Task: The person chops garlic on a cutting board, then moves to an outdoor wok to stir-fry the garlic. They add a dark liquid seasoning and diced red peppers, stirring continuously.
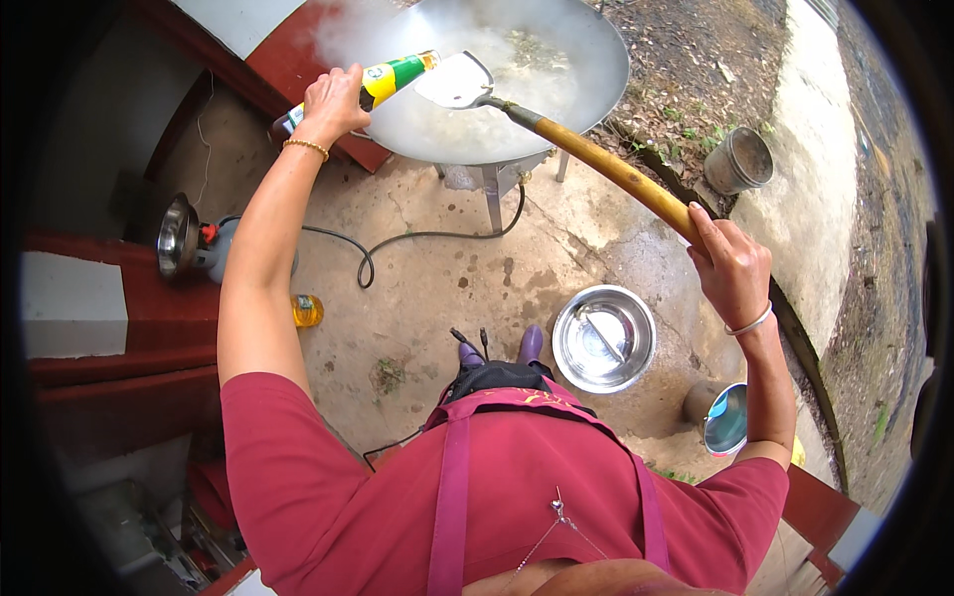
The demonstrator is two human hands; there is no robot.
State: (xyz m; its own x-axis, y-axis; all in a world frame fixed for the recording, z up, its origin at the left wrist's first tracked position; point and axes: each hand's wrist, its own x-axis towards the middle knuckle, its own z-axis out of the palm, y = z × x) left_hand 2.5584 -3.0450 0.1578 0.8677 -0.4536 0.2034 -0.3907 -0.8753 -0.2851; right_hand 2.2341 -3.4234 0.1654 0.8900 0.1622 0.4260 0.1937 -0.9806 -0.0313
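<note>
My left hand (336, 102) is wrapped round a dark glass bottle (379, 86) with a green and yellow label. The bottle lies tilted, its mouth pointing right toward the blade of a long-handled spatula (606, 171). My right hand (730, 260) grips the end of the spatula's wooden handle. Its wide metal blade, pale and bright on top, is held over a large wok (596, 74). Steam rises from the wok and blurs the pale food (532, 55) in it. Whether liquid is leaving the bottle, I cannot make out.
The wok rests on a metal stand (492, 199) with a black hose (437, 235) running left. A steel basin (562, 348) sits on the concrete near my feet. Buckets (739, 162) stand at the right. At left are a metal bowl (177, 238) and a bottle of yellow oil (308, 310).
</note>
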